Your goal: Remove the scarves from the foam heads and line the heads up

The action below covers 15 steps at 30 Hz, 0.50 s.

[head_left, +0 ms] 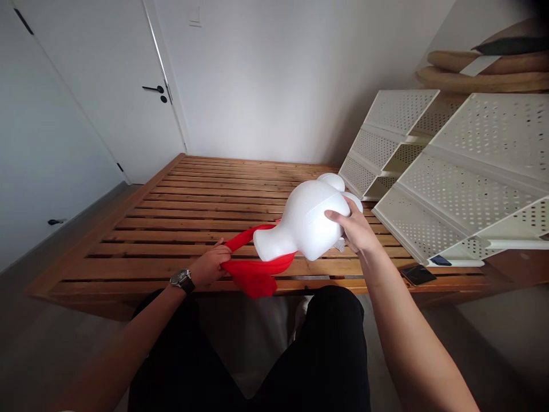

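A white, smooth figure (315, 212), foam-like in look, lies tilted in front of me. Its narrow neck-like end points left, and rounded bumps stick out at its far right. My right hand (354, 224) grips its right side, thumb on top and the other fingers mostly hidden behind it. A strip of red cloth (255, 277) passes behind and under the narrow end and hangs down over the front slats. On the left, my left hand (210, 263) has its fingers closed on the end of this cloth.
The figure and cloth are over a slatted wooden bench (141, 234). White perforated bins (484, 166) are stacked at the right, with brown cushion-like items (493, 71) above. A dark phone (418, 274) lies near the front right edge. A white door (98, 74) stands back left.
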### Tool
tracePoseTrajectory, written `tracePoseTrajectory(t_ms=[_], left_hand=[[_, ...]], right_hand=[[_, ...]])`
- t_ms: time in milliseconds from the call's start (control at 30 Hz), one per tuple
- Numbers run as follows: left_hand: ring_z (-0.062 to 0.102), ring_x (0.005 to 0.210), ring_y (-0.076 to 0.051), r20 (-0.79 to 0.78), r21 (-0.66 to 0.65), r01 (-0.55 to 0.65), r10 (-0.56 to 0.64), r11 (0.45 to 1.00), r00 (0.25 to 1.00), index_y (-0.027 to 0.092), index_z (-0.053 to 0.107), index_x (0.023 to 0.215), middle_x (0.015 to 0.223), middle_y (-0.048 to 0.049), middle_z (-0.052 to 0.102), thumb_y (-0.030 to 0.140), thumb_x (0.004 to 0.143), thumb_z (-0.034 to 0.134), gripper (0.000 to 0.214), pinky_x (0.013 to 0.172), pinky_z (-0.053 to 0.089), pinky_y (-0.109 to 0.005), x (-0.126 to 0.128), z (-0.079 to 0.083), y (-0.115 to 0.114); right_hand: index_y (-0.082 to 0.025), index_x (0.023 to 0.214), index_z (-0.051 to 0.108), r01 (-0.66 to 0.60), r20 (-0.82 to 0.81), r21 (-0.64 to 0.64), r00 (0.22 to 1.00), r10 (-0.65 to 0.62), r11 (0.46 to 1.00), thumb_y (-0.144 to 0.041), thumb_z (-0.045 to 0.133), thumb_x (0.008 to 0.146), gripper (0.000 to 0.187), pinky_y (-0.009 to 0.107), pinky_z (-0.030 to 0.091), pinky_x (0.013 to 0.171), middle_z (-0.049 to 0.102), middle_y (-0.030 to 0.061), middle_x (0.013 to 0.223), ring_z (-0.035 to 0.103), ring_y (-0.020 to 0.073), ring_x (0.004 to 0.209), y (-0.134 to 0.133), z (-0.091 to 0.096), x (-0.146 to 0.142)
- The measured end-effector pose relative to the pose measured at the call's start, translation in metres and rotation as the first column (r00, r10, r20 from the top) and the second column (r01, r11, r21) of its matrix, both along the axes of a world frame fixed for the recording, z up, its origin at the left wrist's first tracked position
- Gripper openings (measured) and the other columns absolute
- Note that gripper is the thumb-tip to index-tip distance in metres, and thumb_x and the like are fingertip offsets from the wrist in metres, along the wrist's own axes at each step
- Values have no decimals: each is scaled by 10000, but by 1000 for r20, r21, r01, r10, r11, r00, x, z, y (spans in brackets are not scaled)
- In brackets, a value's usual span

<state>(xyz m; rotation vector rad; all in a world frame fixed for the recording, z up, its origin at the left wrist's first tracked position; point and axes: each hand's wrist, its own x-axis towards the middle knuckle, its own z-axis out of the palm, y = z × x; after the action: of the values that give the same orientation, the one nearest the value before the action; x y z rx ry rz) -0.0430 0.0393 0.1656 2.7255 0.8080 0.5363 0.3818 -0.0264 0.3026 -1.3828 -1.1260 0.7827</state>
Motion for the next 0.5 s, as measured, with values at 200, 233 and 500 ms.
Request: tracePoseTrajectory(t_ms=[200, 233, 500], left_hand=[[675, 985, -165, 80, -55, -89, 94, 994, 992, 201, 687, 763, 937, -29, 752, 174, 838, 533, 174, 1255, 307, -437, -14, -17, 15], [675, 941, -162, 68, -88, -116, 123, 989, 990, 201, 698, 783, 918, -24, 753, 179, 836, 521, 186, 1229, 345, -425, -15, -20, 15], [625, 714, -194, -195, -63, -419, 400, 906, 895, 187, 592, 621, 713, -77, 695, 254, 838, 509, 242, 719, 463, -304, -6, -46, 22]], right_hand=[[-295, 1466, 446, 20, -98, 43, 995, -16, 999, -528, 836, 660, 925, 505, 624, 874, 615, 113, 1383, 665, 333, 1150, -5, 8, 10], [-302, 1472, 438, 27, -113, 44, 993, -22, 999, -536, 822, 670, 920, 507, 626, 861, 610, 113, 1388, 668, 333, 1144, -6, 8, 15], [-287, 1476, 391, 215, -68, 208, 976, -205, 954, -533, 815, 667, 946, 538, 594, 934, 518, 126, 1476, 604, 343, 1253, -4, 25, 28]])
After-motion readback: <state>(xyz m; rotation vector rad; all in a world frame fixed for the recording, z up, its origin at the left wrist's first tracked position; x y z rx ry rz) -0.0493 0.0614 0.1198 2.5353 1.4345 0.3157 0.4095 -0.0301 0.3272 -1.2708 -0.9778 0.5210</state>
